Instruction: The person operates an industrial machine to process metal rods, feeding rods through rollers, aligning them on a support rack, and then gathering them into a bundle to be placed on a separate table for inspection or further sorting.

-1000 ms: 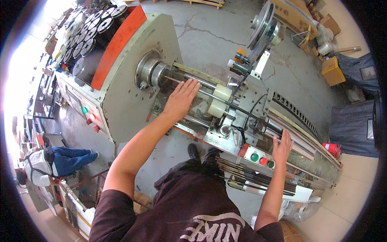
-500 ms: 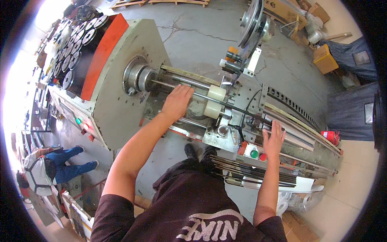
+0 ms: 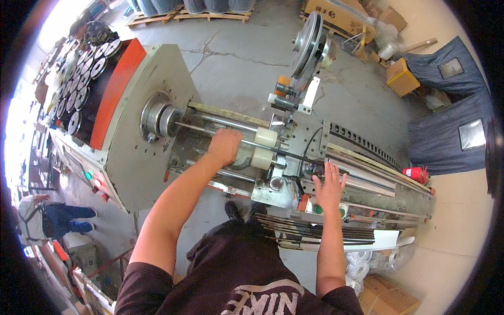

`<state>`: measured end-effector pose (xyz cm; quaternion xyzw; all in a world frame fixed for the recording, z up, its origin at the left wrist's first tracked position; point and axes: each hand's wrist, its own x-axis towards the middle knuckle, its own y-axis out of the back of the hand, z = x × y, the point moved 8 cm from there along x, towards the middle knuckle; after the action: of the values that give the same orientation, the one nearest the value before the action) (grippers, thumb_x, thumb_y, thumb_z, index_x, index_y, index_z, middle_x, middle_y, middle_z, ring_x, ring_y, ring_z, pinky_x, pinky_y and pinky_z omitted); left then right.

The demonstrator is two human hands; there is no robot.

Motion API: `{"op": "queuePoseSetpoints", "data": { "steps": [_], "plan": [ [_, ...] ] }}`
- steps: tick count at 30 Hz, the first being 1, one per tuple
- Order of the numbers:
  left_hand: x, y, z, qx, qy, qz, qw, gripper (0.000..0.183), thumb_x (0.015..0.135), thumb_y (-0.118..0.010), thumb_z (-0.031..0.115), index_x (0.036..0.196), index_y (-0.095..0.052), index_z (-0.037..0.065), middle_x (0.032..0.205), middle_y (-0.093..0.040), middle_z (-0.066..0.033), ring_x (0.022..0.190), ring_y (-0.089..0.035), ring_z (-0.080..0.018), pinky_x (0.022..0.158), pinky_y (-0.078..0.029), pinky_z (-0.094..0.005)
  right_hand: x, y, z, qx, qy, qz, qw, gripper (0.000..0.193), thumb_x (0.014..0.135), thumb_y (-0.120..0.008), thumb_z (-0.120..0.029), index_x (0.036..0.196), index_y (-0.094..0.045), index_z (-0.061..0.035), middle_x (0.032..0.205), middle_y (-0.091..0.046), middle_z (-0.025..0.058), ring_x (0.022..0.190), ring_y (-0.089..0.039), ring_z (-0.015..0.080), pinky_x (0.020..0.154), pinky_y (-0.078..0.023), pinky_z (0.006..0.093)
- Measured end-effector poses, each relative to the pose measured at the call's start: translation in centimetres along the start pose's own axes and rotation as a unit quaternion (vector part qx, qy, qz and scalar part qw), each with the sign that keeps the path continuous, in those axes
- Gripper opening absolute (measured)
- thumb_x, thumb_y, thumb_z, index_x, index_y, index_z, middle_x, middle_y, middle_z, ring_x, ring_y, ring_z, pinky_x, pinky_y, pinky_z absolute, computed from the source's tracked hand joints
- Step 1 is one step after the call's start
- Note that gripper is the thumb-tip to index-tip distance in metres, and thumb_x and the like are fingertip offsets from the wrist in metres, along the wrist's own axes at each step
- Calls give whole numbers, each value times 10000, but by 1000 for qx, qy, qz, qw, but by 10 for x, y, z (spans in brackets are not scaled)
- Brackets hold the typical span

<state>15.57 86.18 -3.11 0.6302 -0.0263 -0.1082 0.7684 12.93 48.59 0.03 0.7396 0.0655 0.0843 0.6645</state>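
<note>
A long thin metal rod (image 3: 197, 128) runs from the round chuck (image 3: 168, 121) on the machine's headstock toward the right, over a carriage (image 3: 268, 191). Its right part looks black. My left hand (image 3: 226, 146) is closed around the rod, left of two white rollers (image 3: 266, 137); the fingertips are hidden beneath the hand. My right hand (image 3: 329, 188) is open with fingers spread, close to the rod's black part, and I cannot tell whether it touches. Below that hand sits a small control box with a green button (image 3: 318, 209), partly covered by my wrist.
Several dark rods (image 3: 315, 233) lie beside the machine in front of me. A large pulley wheel (image 3: 306, 44) rises behind the carriage. Cylinders with pale round ends (image 3: 81, 86) are piled on the headstock. A red extinguisher (image 3: 416, 174) stands far right; another person (image 3: 58, 218) is far left.
My left hand has gone from lying over the rod with fingers extended to closing around it. The right hand stays spread near the rod. The whole view has shifted slightly.
</note>
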Motion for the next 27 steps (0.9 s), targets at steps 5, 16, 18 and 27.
{"op": "queuePoseSetpoints", "data": {
  "steps": [5, 16, 18, 27],
  "plan": [
    [-2, -7, 7, -45, -33, 62, 997, 337, 699, -787, 112, 995, -638, 55, 994, -708, -169, 1017, -673, -397, 913, -516, -517, 6, 0, -34, 14, 12, 14, 1000, 692, 1013, -614, -473, 1531, -483, -34, 1580, -495, 142, 1513, -391, 330, 1276, -124, 588],
    [-27, -4, -117, 22, 42, -17, 999, 321, 818, -805, 227, 1079, -677, 93, 1064, -715, -122, 1078, -668, -334, 947, -493, -484, 14, -2, -63, 11, -32, 2, 999, 717, 997, -627, -470, 1534, -470, -20, 1597, -473, 157, 1529, -371, 316, 1275, -97, 606],
    [-33, -3, -133, 20, 62, -51, 997, 336, 826, -813, 251, 1099, -683, 103, 1072, -718, -111, 1082, -667, -326, 948, -493, -481, 13, -3, -62, 16, -37, 5, 999, 711, 997, -632, -463, 1529, -473, -19, 1590, -479, 158, 1529, -369, 320, 1273, -88, 614],
    [-6, -12, -69, 10, 39, -120, 992, 298, 823, -780, 293, 1009, -676, 85, 1004, -742, -147, 1003, -707, -370, 902, -531, -503, 12, -2, -81, 24, -22, 41, 999, 700, 974, -667, -426, 1498, -485, 1, 1555, -502, 159, 1510, -389, 340, 1251, -130, 652]
  ]
}}
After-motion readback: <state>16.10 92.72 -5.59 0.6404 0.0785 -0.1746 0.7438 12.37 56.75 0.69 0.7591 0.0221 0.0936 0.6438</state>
